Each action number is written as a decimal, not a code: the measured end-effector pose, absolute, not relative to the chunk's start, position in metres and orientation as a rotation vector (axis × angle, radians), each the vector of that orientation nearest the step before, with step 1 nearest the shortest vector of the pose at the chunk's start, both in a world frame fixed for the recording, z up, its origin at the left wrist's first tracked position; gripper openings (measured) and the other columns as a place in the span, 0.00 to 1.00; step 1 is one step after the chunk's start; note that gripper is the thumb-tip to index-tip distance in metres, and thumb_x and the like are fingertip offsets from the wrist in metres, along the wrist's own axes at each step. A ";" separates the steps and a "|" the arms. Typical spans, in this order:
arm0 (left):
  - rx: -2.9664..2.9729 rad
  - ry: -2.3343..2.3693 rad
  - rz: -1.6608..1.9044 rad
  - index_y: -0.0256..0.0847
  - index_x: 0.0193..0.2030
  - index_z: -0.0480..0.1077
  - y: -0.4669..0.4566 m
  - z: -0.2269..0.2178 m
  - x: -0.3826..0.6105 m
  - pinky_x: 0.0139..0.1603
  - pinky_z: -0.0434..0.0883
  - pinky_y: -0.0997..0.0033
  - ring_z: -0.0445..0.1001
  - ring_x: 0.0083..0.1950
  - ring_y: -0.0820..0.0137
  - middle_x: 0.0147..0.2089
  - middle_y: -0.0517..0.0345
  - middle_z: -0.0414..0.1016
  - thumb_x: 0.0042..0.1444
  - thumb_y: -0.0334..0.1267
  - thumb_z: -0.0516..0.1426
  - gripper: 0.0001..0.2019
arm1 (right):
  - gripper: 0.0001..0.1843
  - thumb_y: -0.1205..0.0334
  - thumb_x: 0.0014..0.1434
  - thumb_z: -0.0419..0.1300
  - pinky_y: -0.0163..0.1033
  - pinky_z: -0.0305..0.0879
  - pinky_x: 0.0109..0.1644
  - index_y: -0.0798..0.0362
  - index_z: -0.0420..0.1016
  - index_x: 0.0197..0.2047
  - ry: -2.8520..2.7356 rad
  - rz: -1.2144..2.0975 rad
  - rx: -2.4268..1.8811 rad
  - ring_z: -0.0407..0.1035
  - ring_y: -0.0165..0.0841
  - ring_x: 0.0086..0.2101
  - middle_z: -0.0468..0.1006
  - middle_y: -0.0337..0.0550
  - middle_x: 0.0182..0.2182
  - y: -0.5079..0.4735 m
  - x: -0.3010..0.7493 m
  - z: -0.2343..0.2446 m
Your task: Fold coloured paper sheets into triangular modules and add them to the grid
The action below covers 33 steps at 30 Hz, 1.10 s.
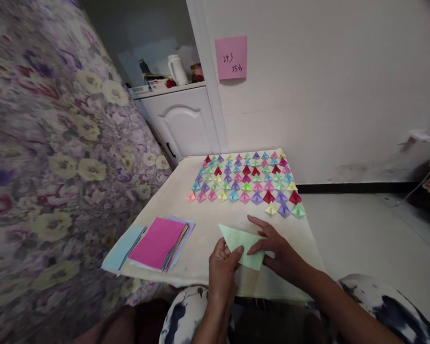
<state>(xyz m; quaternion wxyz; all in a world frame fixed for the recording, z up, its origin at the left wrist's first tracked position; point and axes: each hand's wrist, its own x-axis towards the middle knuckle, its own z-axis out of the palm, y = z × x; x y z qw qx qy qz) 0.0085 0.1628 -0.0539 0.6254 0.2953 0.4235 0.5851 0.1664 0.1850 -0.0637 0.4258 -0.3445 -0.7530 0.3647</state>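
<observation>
A light green sheet of paper (238, 236), folded into a triangle, is held above the near part of the table. My left hand (222, 260) pinches its left side, thumb on top and fingers beneath. At the right corner, my right hand (275, 246) is closed round the paper's edge, one finger lying on its face and another raised off it. Beyond the hands lie rows of small folded paper pieces (246, 186) in many colours. A stack of paper sheets (158, 242) with a magenta one on top rests to the left, beside a light blue pile of sheets (123, 248).
The cream-covered table (165, 200) ends just before my knees. Floral curtain (75, 157) hangs along the left. Behind stand a white cabinet (184, 126) and a wall bearing a pink note (231, 58). A cable plugs into a wall socket (420, 135) at right.
</observation>
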 end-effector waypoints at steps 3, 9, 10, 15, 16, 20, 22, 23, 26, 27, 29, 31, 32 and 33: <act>0.683 0.978 1.323 0.38 0.45 0.66 0.163 -0.053 0.009 0.32 0.71 0.73 0.78 0.33 0.66 0.35 0.54 0.80 0.45 0.33 0.63 0.19 | 0.11 0.70 0.52 0.60 0.52 0.55 0.58 0.46 0.78 0.36 -1.877 0.942 -0.875 0.47 0.42 0.61 0.51 0.40 0.63 0.185 0.167 -0.063; 0.717 0.850 1.279 0.37 0.47 0.68 0.163 -0.054 0.009 0.41 0.70 0.66 0.77 0.40 0.62 0.40 0.51 0.79 0.41 0.31 0.64 0.22 | 0.09 0.71 0.52 0.59 0.51 0.51 0.60 0.48 0.77 0.34 -1.858 0.966 -0.884 0.50 0.42 0.61 0.54 0.43 0.62 0.185 0.169 -0.061; 0.719 0.845 1.282 0.37 0.47 0.68 0.164 -0.054 0.009 0.41 0.71 0.66 0.77 0.40 0.62 0.39 0.51 0.79 0.42 0.31 0.64 0.22 | 0.09 0.71 0.52 0.59 0.51 0.51 0.60 0.48 0.77 0.34 -1.864 0.964 -0.883 0.50 0.42 0.61 0.54 0.43 0.62 0.185 0.169 -0.061; 0.735 0.850 1.255 0.38 0.50 0.68 0.162 -0.054 0.008 0.40 0.71 0.67 0.76 0.42 0.63 0.42 0.51 0.78 0.45 0.31 0.62 0.22 | 0.07 0.68 0.52 0.61 0.50 0.54 0.59 0.48 0.78 0.34 -1.885 0.972 -0.875 0.48 0.44 0.61 0.52 0.42 0.63 0.184 0.169 -0.059; 0.737 0.867 1.228 0.38 0.51 0.68 0.161 -0.053 0.008 0.41 0.71 0.67 0.76 0.42 0.63 0.44 0.50 0.78 0.46 0.31 0.62 0.23 | 0.06 0.67 0.52 0.61 0.50 0.55 0.58 0.48 0.78 0.33 -1.880 0.978 -0.885 0.49 0.44 0.61 0.52 0.43 0.63 0.184 0.169 -0.059; 0.719 0.940 1.118 0.40 0.51 0.69 0.158 -0.052 0.006 0.44 0.72 0.65 0.75 0.44 0.63 0.47 0.50 0.76 0.47 0.35 0.62 0.22 | 0.02 0.63 0.53 0.61 0.48 0.56 0.57 0.51 0.76 0.30 -1.823 0.993 -0.959 0.55 0.43 0.58 0.59 0.46 0.60 0.185 0.170 -0.055; 0.712 0.937 1.113 0.40 0.50 0.70 0.158 -0.052 0.006 0.46 0.71 0.63 0.74 0.46 0.62 0.48 0.50 0.76 0.47 0.36 0.63 0.21 | 0.04 0.62 0.54 0.60 0.47 0.59 0.55 0.52 0.74 0.29 -1.783 1.006 -0.985 0.60 0.42 0.55 0.64 0.47 0.57 0.187 0.171 -0.054; 0.713 0.926 1.116 0.40 0.50 0.70 0.158 -0.052 0.006 0.47 0.71 0.62 0.74 0.47 0.62 0.49 0.49 0.75 0.48 0.37 0.62 0.20 | 0.05 0.62 0.54 0.60 0.46 0.61 0.53 0.52 0.74 0.29 -1.758 1.019 -0.995 0.61 0.42 0.53 0.65 0.47 0.55 0.187 0.171 -0.054; 0.722 0.896 1.121 0.39 0.50 0.70 0.158 -0.053 0.007 0.47 0.71 0.60 0.72 0.49 0.60 0.50 0.47 0.74 0.51 0.38 0.60 0.18 | 0.06 0.61 0.54 0.59 0.41 0.66 0.46 0.53 0.71 0.28 -1.677 1.058 -1.024 0.67 0.38 0.46 0.70 0.47 0.49 0.188 0.169 -0.054; 0.725 0.892 1.123 0.38 0.51 0.69 0.158 -0.053 0.008 0.47 0.71 0.59 0.72 0.49 0.60 0.51 0.46 0.73 0.52 0.38 0.59 0.18 | 0.06 0.61 0.54 0.59 0.39 0.67 0.43 0.53 0.70 0.27 -1.656 1.062 -1.040 0.69 0.37 0.43 0.72 0.46 0.46 0.188 0.168 -0.055; 0.729 0.891 1.127 0.37 0.51 0.69 0.157 -0.054 0.009 0.46 0.72 0.59 0.72 0.48 0.60 0.50 0.45 0.73 0.53 0.39 0.58 0.18 | 0.05 0.62 0.53 0.59 0.37 0.66 0.37 0.53 0.69 0.27 -1.636 1.057 -1.092 0.70 0.34 0.36 0.75 0.44 0.38 0.188 0.166 -0.057; 0.738 0.891 1.128 0.36 0.50 0.70 0.157 -0.055 0.009 0.45 0.72 0.59 0.72 0.47 0.59 0.50 0.44 0.73 0.54 0.39 0.57 0.17 | 0.04 0.63 0.52 0.59 0.35 0.64 0.34 0.53 0.69 0.28 -1.625 1.035 -1.155 0.68 0.32 0.31 0.74 0.40 0.31 0.188 0.165 -0.059; 0.745 0.891 1.124 0.36 0.49 0.70 0.157 -0.055 0.010 0.45 0.72 0.59 0.72 0.47 0.59 0.49 0.44 0.74 0.54 0.39 0.58 0.17 | 0.03 0.63 0.52 0.59 0.35 0.64 0.33 0.53 0.69 0.29 -1.618 1.026 -1.179 0.67 0.32 0.29 0.73 0.39 0.28 0.188 0.164 -0.060; 0.753 0.893 1.114 0.36 0.49 0.71 0.158 -0.055 0.010 0.45 0.72 0.60 0.72 0.47 0.60 0.49 0.45 0.74 0.53 0.39 0.58 0.16 | 0.03 0.63 0.51 0.60 0.35 0.63 0.32 0.53 0.70 0.29 -1.611 1.018 -1.197 0.67 0.31 0.28 0.73 0.38 0.27 0.188 0.164 -0.060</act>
